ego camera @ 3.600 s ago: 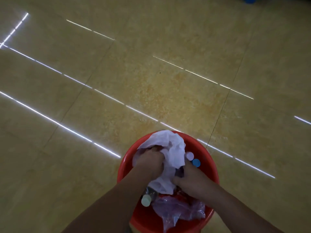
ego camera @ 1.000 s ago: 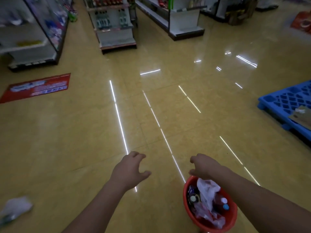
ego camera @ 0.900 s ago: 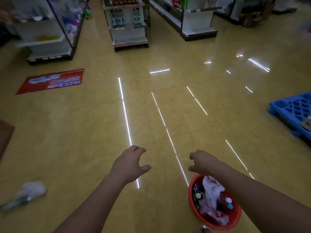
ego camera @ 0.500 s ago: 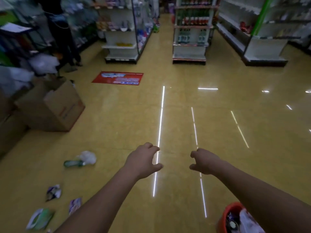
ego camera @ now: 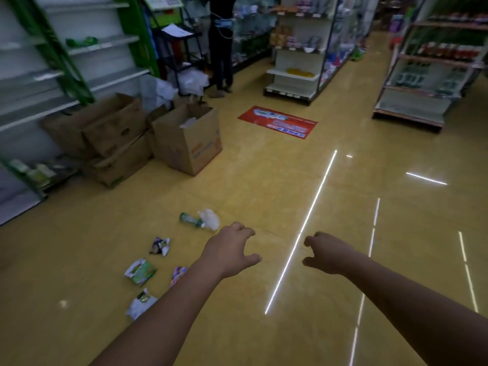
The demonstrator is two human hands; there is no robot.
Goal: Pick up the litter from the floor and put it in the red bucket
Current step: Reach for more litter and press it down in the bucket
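- L hand: arm stretched fwd, palm down, fingers loosely curled, thumb out, holds nothing.
- R hand: arm fwd too, fingers loosely curled, nothing held.

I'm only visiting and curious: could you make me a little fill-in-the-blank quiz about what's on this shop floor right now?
1. The bottle lying on the floor is ___ in colour.
2. The open cardboard box stands to the ___ of the red floor sticker.
3. The left grip and the right grip each hold ___.
Missing words: green; left; nothing.
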